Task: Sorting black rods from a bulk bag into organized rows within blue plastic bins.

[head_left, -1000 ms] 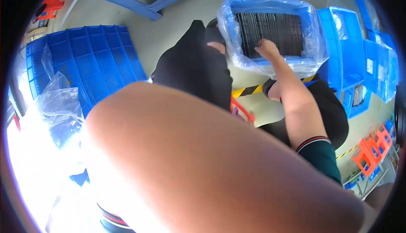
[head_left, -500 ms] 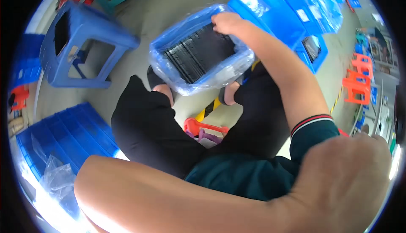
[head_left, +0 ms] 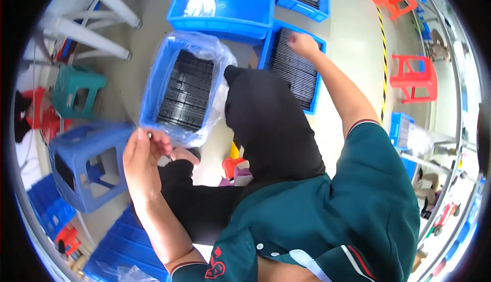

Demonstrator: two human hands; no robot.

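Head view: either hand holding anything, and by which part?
Left hand pinches the near edge of the clear plastic bag lining the blue crate of black parts. Right hand rests on black parts in the far blue tray; a grip cannot be told.

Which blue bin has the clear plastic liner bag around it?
The blue bin by the left hand, holding black parts. A clear bag wraps its rim. The bin under the right hand has none showing.

A pale floor (head_left: 353, 21) carries blue bins (head_left: 225, 1) at the top centre, red stools (head_left: 414, 77) at the upper right, and a blue stool (head_left: 84, 164) at the left.
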